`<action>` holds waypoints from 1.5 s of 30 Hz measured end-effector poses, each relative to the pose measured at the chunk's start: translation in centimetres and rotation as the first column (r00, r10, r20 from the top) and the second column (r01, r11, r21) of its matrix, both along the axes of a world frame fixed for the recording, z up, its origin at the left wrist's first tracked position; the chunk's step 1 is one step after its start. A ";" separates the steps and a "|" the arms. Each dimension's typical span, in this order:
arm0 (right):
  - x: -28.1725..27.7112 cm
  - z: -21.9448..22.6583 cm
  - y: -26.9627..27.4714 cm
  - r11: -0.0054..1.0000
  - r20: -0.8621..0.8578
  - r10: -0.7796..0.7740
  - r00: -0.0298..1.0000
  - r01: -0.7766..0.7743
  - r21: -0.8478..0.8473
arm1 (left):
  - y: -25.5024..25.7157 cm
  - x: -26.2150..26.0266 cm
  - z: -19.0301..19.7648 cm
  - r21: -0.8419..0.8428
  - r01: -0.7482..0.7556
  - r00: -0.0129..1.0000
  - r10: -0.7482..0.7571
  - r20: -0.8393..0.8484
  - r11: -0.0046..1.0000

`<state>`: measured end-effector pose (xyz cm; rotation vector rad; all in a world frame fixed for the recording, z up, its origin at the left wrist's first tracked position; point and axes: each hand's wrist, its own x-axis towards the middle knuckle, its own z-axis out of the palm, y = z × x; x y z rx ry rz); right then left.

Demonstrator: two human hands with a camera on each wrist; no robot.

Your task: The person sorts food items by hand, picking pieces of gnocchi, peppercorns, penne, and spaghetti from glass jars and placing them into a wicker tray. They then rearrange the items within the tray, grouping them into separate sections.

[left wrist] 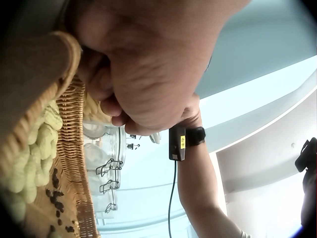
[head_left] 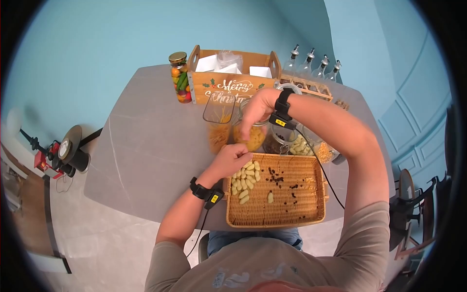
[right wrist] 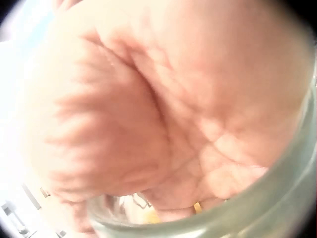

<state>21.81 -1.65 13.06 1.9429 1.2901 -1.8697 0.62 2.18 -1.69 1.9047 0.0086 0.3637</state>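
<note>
Grey-brown shirt [head_left: 258, 260] fills the near edge; beyond it, the basket [head_left: 258, 211] sits on the table [head_left: 131, 165]. The right hand [head_left: 260, 109] reaches down at the mouth of the pasta jar [right wrist: 277, 201], just behind the basket. Its fingers seem to be inside the glass, but their tips are hidden, so I cannot tell what they hold. The left hand [head_left: 229, 164] is at the basket's far left corner, fingers bent inward; whether they grip the edge is unclear.

To reach in well, I'd keep the wrist off the glass, pinch lightly and lift straight, taking care not to tip the jar. The pasta [head_left: 253, 143] looks yellow and chunky through clear glass. Pale peanuts [head_left: 246, 181] crowd the basket's left side, beside scattered dark bits [head_left: 276, 180] and small yellow grains [head_left: 309, 183].
</note>
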 end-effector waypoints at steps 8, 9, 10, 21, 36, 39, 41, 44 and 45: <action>-2.0 2.1 -1.6 0.922 0.404 0.116 0.907 -0.250 0.296 | 0.2 0.0 0.1 -0.030 0.016 0.998 -0.018 -0.052 0.999; -2.2 2.5 -1.6 0.903 0.432 0.133 0.892 -0.289 0.319 | 0.3 0.1 -0.2 -0.039 0.020 0.998 -0.023 -0.055 0.999; -2.3 2.9 -1.8 0.882 0.459 0.148 0.876 -0.327 0.341 | 0.4 0.2 -0.4 -0.035 0.018 0.999 -0.020 -0.042 0.999; -4.9 0.9 -5.5 0.436 0.629 -0.395 0.670 -0.466 0.770 | 0.4 0.4 -0.8 -0.029 -0.009 1.000 0.008 -0.022 1.000; -11.2 -2.5 -17.8 0.750 0.298 -0.292 0.909 0.024 0.661 | 0.6 0.4 -1.2 -0.068 -0.001 0.999 -0.002 -0.040 0.998; -11.5 -7.7 -20.3 0.841 0.505 -0.153 0.849 -0.156 0.518 | 0.5 0.2 -0.9 -0.047 0.001 0.999 -0.003 -0.034 0.999; -11.2 -9.1 -21.1 0.850 0.568 -0.080 0.819 -0.242 0.468 | 0.6 0.4 -1.1 -0.074 0.007 0.999 -0.010 -0.043 0.997; -11.3 -9.0 -21.1 0.876 0.579 0.015 0.815 -0.290 0.386 | 0.6 0.5 -1.4 -0.086 0.010 0.999 -0.014 -0.047 0.996; -11.5 -9.1 -21.1 0.873 0.577 0.015 0.817 -0.292 0.391 | 0.6 0.5 -1.4 -0.083 0.010 0.999 -0.014 -0.046 0.997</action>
